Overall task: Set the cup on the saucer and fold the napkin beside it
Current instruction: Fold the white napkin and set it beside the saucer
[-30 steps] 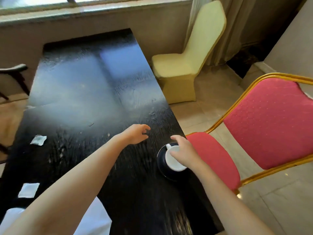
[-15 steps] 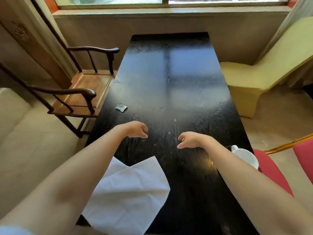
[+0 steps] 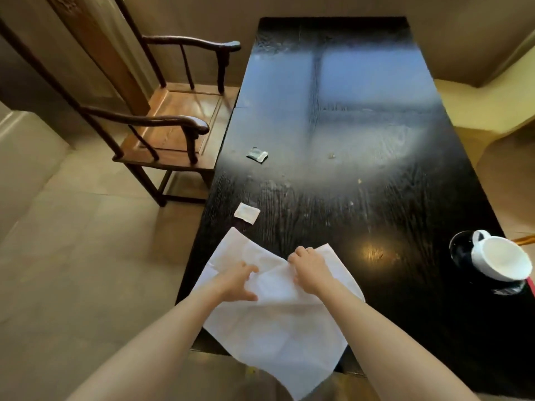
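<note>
1. Both hands have dropped from hovering over bare tabletop half a second ago onto the large white cloth napkin [image 3: 278, 322], and the view has tipped down and left so that the napkin now fills the near edge.
2. That napkin lies open and creased on the near left corner of the long black wooden table [image 3: 362, 175], with one corner hanging over the near edge. It is well apart from the cup, so folding it "beside" will likely call for sliding it rightward.
3. The left hand [image 3: 237, 282] rests palm down on the cloth with fingers spread and slightly curled. It appears to pin or bunch the fabric, though whether it truly pinches any I cannot tell.
4. The right hand [image 3: 309, 270] sits near the far edge of the napkin, fingers curled down over a raised ridge of cloth. This looks like gathering an edge to start a fold.
5. The white ceramic cup [image 3: 499, 261] already sits on the round black glossy saucer [image 3: 460, 247] at the right table edge, so that part seems done.
6. Two small paper packets lie further out: a white one [image 3: 247, 213] just beyond the napkin, and a grey one [image 3: 257, 154] further on.
7. A dark wooden armchair [image 3: 173, 123] stands to the left of the table.
</note>
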`<state>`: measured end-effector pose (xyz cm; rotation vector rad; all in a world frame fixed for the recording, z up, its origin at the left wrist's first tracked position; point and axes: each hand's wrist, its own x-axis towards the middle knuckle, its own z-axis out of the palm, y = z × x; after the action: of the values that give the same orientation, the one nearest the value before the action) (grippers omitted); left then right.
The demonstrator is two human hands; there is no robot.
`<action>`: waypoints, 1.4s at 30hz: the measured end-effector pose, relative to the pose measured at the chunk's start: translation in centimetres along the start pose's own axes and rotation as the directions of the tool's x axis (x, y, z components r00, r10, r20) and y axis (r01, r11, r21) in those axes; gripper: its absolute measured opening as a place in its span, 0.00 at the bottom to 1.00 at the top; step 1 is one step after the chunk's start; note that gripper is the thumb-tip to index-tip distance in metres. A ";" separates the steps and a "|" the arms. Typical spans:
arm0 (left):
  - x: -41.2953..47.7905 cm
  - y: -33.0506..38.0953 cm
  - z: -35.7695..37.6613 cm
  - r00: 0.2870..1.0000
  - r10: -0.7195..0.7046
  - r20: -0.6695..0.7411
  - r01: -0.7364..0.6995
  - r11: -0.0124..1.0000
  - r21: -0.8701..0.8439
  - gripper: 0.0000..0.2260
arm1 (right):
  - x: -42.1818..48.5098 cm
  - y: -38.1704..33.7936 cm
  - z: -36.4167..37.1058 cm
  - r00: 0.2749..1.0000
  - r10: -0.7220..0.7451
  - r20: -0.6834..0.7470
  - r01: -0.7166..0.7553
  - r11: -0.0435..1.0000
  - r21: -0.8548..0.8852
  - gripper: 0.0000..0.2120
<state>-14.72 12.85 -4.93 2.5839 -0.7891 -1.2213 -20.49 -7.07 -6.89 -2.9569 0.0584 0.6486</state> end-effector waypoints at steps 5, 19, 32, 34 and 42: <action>0.5 -0.4 1.8 0.998 0.050 -0.039 -0.047 0.997 0.057 0.17 | -1.0 -0.1 -0.9 0.999 -0.010 0.031 0.009 1.000 0.030 0.06; -1.9 3.2 -11.2 0.907 0.277 -0.316 -0.311 0.948 -0.064 0.10 | -5.4 7.9 -14.8 0.961 0.089 -0.261 -0.067 0.993 0.094 0.19; -4.5 9.4 -26.3 0.908 0.123 -0.399 0.044 0.922 0.385 0.07 | -10.4 16.1 -27.5 0.947 0.297 -0.122 -0.274 0.946 0.176 0.09; -5.0 10.2 -28.1 0.857 0.126 -0.500 0.058 0.940 0.337 0.06 | -10.7 17.4 -29.4 0.897 0.366 -0.249 -0.321 0.925 0.206 0.12; -8.1 15.2 -34.8 0.490 0.231 -0.840 -0.060 0.971 0.233 0.04 | -12.9 20.5 -36.5 0.535 0.460 -0.709 -0.228 0.886 0.403 0.12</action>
<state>1.56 2.09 28.61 2.6601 -0.8329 0.3127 -18.33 -31.60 29.32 -2.6988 0.7672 -0.6824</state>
